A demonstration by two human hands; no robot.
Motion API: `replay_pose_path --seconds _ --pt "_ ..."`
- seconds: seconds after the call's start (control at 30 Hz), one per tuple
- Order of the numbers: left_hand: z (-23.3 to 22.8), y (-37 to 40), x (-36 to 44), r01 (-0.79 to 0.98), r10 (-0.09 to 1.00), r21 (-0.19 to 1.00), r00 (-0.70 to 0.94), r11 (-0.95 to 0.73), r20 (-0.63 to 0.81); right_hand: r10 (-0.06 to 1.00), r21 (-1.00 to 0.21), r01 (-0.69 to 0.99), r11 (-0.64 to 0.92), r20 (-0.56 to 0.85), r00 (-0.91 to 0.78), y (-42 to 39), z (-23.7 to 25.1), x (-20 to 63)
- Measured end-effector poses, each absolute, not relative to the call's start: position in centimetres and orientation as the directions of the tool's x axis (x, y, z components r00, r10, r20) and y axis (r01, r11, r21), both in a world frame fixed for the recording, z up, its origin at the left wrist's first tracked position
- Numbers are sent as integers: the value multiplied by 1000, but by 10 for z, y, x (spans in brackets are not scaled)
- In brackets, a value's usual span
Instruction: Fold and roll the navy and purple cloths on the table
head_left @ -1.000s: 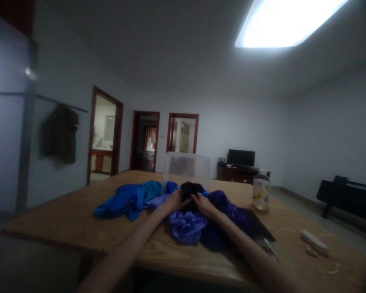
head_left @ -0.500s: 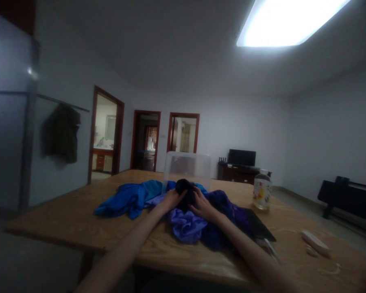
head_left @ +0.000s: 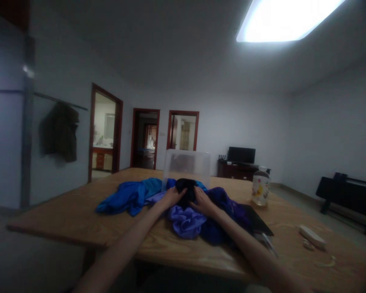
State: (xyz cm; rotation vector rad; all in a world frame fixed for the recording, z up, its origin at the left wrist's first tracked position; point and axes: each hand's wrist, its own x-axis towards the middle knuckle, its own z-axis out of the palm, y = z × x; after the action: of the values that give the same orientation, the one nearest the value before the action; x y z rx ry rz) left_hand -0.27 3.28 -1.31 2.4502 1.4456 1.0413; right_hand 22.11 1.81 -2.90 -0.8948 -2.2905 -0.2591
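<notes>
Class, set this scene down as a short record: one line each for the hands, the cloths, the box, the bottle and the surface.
Left hand: the left hand holds the dark cloth from its left side
Right hand: the right hand holds it from the right
Other cloths: blue cloth to the left, light purple cloth in front, dark purple cloth to the right, all crumpled
Box: clear box, behind the dark cloth
Bottle: bottle, upright, right of the cloths
Surface: wooden table
</notes>
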Motion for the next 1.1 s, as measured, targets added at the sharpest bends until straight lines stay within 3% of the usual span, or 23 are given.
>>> replay_pose_path --seconds 0.33,0.57,0.8,0.97,1.1 --pt "-17 37 -4 720 772 380 338 -581 539 551 -35 692 721 633 -544 16 -26 222" --pt "-15 37 -3 753 786 351 340 -557 517 584 -136 667 732 630 -512 6 -18 222" --pt "-13 34 -3 785 810 323 351 -528 469 675 -387 597 703 628 -388 -6 -9 217" --pt "-17 36 -2 727 717 242 458 -642 525 714 -582 422 696 626 -314 2 -11 215" --pt "-17 30 2 628 617 241 491 -740 615 800 -769 221 599 571 -182 17 -14 216"
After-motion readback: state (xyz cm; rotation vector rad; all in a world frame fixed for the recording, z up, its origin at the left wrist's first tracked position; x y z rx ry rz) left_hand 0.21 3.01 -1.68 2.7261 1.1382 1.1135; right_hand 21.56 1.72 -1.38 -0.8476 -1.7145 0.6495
